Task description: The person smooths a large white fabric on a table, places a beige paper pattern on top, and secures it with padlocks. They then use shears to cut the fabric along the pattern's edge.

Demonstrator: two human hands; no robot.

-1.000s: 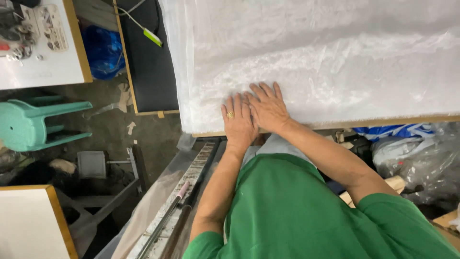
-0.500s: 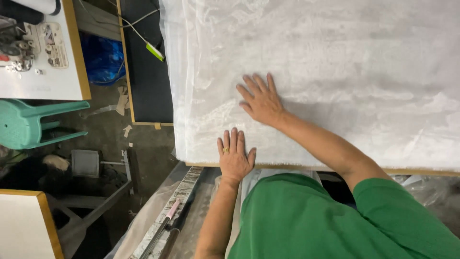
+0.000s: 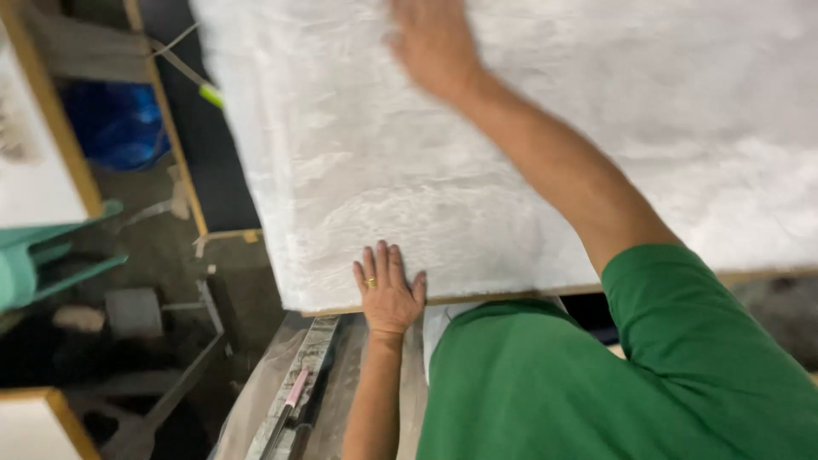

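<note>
A large sheet of white fluffy fabric [image 3: 528, 162] lies spread over a wooden-edged table [image 3: 750, 275]. My left hand [image 3: 388, 290], with a ring on one finger, rests flat with fingers apart on the fabric's near edge by its corner. My right hand [image 3: 433, 43] lies flat on the fabric far up the sheet, arm stretched out, blurred by motion. Neither hand holds anything. My green shirt [image 3: 613, 383] fills the lower right.
A long metal ruler-like bar [image 3: 294, 396] lies below the table's corner. To the left are a teal plastic stool [image 3: 43, 260], a blue bag [image 3: 115, 123], a black board with wooden edge [image 3: 183, 162] and a white table [image 3: 34, 145].
My right hand has slid away up the fabric as my arm stretched out. My left hand moved down to the near edge. The view has closed in on the table.
</note>
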